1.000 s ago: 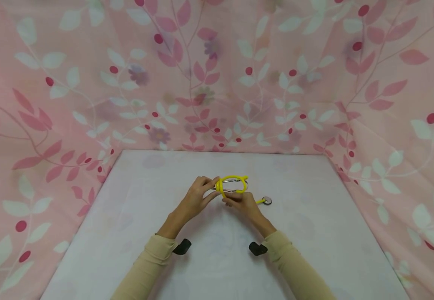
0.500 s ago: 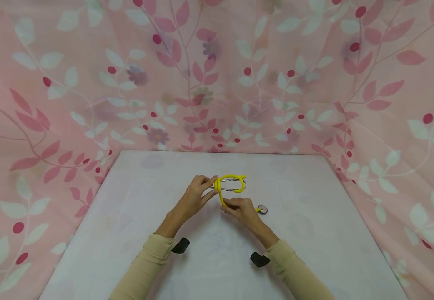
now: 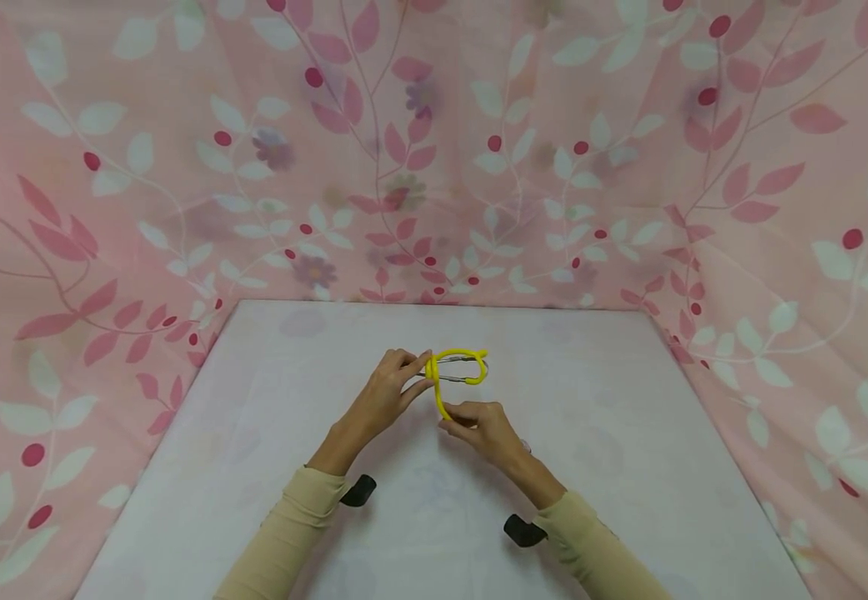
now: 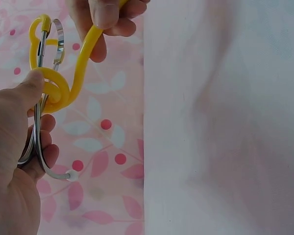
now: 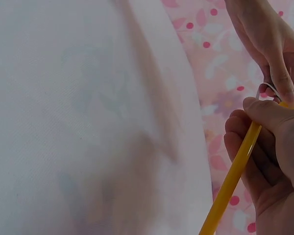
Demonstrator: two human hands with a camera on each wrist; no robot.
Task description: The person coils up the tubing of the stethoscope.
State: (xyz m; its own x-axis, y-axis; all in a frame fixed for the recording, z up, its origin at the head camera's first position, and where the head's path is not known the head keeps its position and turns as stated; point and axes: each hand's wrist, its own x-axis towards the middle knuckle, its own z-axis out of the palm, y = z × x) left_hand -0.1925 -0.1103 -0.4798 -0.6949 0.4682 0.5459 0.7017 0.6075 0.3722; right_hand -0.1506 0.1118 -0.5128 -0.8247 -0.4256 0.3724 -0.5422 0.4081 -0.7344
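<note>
A stethoscope with yellow tubing [image 3: 459, 352] and metal ear tubes [image 3: 454, 379] is held above the table. My left hand [image 3: 387, 387] grips the ear tubes where a loop of tubing [image 4: 63, 87] wraps around them, thumb pressed on the loop. One curved ear tube ends in a white ear tip [image 4: 72, 176] below the left fingers. My right hand [image 3: 488, 429] pinches the tubing a short way from the loop, and a yellow length [image 5: 230, 183] runs on past its palm. The chest piece [image 3: 526, 447] is mostly hidden behind the right wrist.
Beneath the hands lies a white-covered table [image 3: 313, 333], its far edge meeting a pink floral curtain [image 3: 434, 167] that also rises on both sides. A black wrist mount [image 3: 358, 491] sits by the left cuff and another black mount [image 3: 524, 531] by the right.
My right hand has drawn the tubing down toward me, away from the left hand, stretching the strand between them. The chest piece has moved down behind the right wrist. The left hand has barely shifted.
</note>
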